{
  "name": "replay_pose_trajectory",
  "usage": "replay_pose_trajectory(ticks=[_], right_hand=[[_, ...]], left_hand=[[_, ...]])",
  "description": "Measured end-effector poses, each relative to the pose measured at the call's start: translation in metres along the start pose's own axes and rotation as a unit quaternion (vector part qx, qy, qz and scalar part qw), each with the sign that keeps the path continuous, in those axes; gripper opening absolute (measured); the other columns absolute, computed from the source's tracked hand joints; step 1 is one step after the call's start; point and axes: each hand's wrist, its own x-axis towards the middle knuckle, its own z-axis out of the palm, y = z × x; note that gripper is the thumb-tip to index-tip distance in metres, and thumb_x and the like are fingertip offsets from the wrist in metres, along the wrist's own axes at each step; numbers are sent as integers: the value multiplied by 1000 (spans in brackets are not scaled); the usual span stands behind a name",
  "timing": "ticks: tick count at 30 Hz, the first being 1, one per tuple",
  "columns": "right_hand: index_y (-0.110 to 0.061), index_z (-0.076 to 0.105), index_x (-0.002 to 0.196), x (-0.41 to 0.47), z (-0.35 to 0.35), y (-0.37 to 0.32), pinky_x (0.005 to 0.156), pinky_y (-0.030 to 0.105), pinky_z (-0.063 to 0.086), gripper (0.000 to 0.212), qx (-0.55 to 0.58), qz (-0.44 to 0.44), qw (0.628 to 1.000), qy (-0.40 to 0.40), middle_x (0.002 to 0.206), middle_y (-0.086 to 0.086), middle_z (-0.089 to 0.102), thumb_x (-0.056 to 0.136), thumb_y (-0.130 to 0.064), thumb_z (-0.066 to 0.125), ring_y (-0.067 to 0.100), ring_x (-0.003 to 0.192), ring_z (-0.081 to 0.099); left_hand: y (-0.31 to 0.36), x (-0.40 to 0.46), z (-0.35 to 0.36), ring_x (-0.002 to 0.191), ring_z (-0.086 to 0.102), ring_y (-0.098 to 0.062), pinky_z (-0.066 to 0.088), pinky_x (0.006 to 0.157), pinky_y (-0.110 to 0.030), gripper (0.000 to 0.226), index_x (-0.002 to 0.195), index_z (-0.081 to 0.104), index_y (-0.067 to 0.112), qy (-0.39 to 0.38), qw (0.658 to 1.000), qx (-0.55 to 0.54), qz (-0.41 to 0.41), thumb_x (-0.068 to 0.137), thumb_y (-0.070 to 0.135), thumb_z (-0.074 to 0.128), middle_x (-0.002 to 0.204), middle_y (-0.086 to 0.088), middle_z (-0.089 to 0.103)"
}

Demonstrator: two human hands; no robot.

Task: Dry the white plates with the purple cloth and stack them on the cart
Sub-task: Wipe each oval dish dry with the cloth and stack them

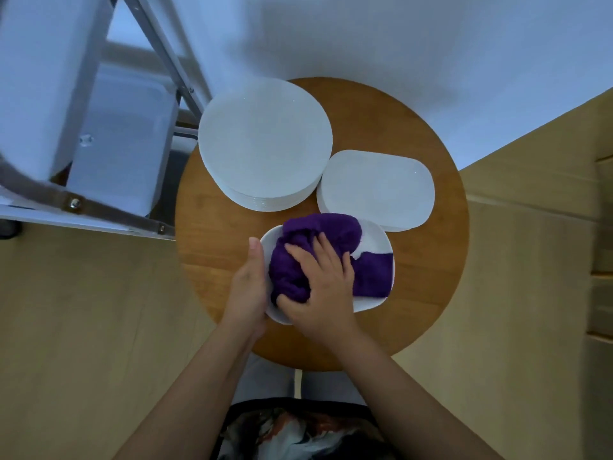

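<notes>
- A white plate (pixel 374 234) is steadied at the round tabletop's (pixel 431 293) near edge by the left hand (pixel 248 280), fingers straight along its rim.
- The purple cloth (pixel 318 237) is pressed onto it by the right hand (pixel 318 287), fingers apparently slightly curled.
- Two plate stacks (pixel 265 144) are set toward the far edge.

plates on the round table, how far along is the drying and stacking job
Done: nothing visibly stacked on the grey metal cart yet. In hand: the right hand presses the purple cloth into a small white squarish plate, while the left hand steadies its rim. Left: the stack of round white plates and the white oblong plates still sit on the round wooden table.
</notes>
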Motion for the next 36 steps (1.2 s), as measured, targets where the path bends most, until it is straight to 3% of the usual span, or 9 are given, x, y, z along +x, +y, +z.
replay_pose_trajectory(ticks=[5, 9, 15, 18, 22, 25, 29, 33, 36], right_hand=[[-27, 58, 118, 5, -35, -27, 112, 40, -2, 57, 17, -93, 990, -102, 139, -2, 50, 66, -50, 47, 14, 139, 27], [-23, 61, 115, 13, -76, -37, 109, 23, -17, 44, -4, -185, 963, -197, 140, -4, 48, 73, -37, 63, 9, 141, 20], [-23, 54, 125, 19, -131, -41, 106, 19, -21, 52, -137, -298, 904, -274, 149, -2, 37, 78, -37, 71, 12, 144, 11], [-27, 48, 130, 22, -157, -37, 104, 18, -24, 55, -168, -307, 891, -289, 152, -4, 29, 80, -40, 69, 9, 144, 4], [-30, 44, 134, 26, -188, -27, 103, 17, -25, 57, -208, -316, 882, -283, 155, -6, 22, 83, -41, 65, 7, 144, -2], [-27, 48, 131, 29, -205, -24, 108, 23, -15, 56, -237, -330, 882, -237, 151, -1, 32, 81, -43, 67, 13, 144, 12], [-26, 55, 111, 33, -222, -20, 104, 41, 26, 55, -312, -389, 856, -139, 119, 6, 63, 64, -53, 64, 27, 115, 58], [-23, 51, 103, 42, -242, -10, 82, 37, 52, 58, -324, -408, 848, -100, 101, 7, 65, 60, -49, 78, 28, 94, 63], [-21, 49, 102, 43, -244, -27, 67, 29, 50, 54, -232, -366, 901, -13, 96, 8, 64, 60, -45, 74, 28, 85, 61]], left_hand=[[25, -24, -8, 102, 65, -24, 53, 91, -44, 52, 108, 62, 27, -29, 999, -31, 25, 93, 60, 25, 110, -8, 69], [47, -40, -11, 99, 66, -26, 54, 87, -43, 60, 109, 65, 21, -35, 998, -47, 23, 92, 63, 26, 105, -11, 71], [74, -68, -8, 103, 64, -34, 50, 92, -54, 63, 117, 61, 18, -43, 996, -59, 53, 83, 67, 37, 110, -16, 68], [88, -77, -6, 102, 63, -36, 50, 88, -58, 73, 121, 56, 21, -38, 996, -51, 61, 72, 73, 41, 111, -16, 66], [106, -86, -7, 89, 60, -27, 53, 65, -39, 50, 116, 49, 19, 15, 996, -38, 76, 91, 61, 37, 100, -9, 62], [116, -97, -4, 77, 57, -18, 45, 53, -28, 43, 111, 47, 19, 15, 993, -30, 114, 93, 56, 36, 89, -3, 60], [134, -108, 0, 86, 60, -20, 49, 59, -31, 46, 115, 53, 19, 22, 989, -38, 142, 93, 57, 38, 100, -4, 64], [148, -113, -7, 78, 65, -19, 51, 51, -27, 49, 99, 63, 16, 12, 986, -27, 166, 94, 57, 37, 87, -4, 68], [155, -115, -5, 88, 66, -22, 51, 60, -31, 60, 111, 62, 12, -9, 985, -19, 174, 92, 61, 34, 96, -7, 70]])
